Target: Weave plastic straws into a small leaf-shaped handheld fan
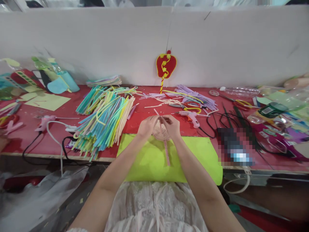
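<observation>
Between my two hands is a small round fan-like piece (pixel 160 131) of pale pink pipe cleaners, with a pink handle (pixel 167 154) pointing down toward me. My left hand (pixel 147 126) is closed at its upper left edge. From the other side my right hand (pixel 172 125) closes its fingers at the top of the piece. A light pink pipe cleaner end (pixel 156 112) sticks up beside my fingertips. Below lies a bright yellow-green sheet (pixel 145 161) over the table's front edge. Exactly where the fingertips press is partly hidden.
A big pile of pastel pipe cleaners (pixel 103 122) lies left, purple ones (pixel 193 96) behind. Pink glue guns rest at left (pixel 47 123) and right (pixel 191 118), with trailing cords. A red fan (pixel 166 65) with yellow trim stands at the white partition (pixel 108 42). Scissors (pixel 242 104) lie right.
</observation>
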`<move>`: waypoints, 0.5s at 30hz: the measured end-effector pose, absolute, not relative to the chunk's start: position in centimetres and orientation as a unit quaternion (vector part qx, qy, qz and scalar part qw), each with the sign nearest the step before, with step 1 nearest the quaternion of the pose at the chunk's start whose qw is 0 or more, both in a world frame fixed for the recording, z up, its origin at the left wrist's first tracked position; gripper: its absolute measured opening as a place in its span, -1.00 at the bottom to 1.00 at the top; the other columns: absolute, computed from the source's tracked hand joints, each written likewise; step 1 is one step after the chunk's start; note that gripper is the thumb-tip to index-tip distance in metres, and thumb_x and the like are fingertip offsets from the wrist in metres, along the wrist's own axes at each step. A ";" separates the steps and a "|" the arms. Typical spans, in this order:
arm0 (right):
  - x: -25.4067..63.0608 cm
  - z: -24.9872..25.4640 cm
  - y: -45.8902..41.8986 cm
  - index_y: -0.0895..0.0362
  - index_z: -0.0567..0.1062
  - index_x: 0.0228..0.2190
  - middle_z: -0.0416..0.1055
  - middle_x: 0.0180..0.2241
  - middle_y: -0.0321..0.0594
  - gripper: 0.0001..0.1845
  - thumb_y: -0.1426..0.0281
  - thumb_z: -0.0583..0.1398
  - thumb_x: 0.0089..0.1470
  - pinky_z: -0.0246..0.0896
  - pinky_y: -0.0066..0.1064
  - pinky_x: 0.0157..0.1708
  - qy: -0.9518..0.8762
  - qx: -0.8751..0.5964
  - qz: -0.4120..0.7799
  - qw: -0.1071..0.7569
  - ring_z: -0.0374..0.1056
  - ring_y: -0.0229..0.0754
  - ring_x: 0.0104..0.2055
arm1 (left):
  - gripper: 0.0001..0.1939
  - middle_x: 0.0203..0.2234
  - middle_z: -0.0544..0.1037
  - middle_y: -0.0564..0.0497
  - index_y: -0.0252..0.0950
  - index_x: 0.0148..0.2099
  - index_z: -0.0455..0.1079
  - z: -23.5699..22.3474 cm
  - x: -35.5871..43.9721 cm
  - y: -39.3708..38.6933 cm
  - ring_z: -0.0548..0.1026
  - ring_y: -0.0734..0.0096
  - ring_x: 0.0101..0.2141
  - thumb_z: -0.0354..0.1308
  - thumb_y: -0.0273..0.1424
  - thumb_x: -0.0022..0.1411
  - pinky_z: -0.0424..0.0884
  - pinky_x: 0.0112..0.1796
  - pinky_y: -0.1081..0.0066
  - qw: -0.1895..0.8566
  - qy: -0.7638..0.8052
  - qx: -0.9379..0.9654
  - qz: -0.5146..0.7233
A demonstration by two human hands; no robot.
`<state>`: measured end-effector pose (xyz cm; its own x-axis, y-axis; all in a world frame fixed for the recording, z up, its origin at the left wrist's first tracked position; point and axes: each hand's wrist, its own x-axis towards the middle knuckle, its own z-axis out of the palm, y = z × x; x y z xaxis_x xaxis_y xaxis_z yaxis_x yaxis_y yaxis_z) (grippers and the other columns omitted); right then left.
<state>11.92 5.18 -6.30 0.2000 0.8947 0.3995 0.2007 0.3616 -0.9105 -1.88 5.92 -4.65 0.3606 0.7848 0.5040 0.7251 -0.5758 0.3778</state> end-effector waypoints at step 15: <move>11.9 -6.1 5.2 0.11 0.49 -0.42 0.44 -0.49 -0.26 -0.72 0.16 0.17 -0.09 0.29 -0.39 -0.38 -0.546 -0.487 0.309 0.607 0.37 -0.26 -0.45 | -0.81 -0.31 0.55 0.02 -0.21 -0.17 0.40 -3.1 -1.5 5.9 0.50 0.41 -0.31 0.03 -0.45 0.17 0.36 -0.26 0.46 0.147 0.469 0.797 0.350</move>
<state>11.85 5.20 -6.14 0.2122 0.9072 0.3634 0.1573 0.3353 -0.9289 -1.52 5.87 -3.07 0.3150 0.8512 0.4199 0.6455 -0.5165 0.5627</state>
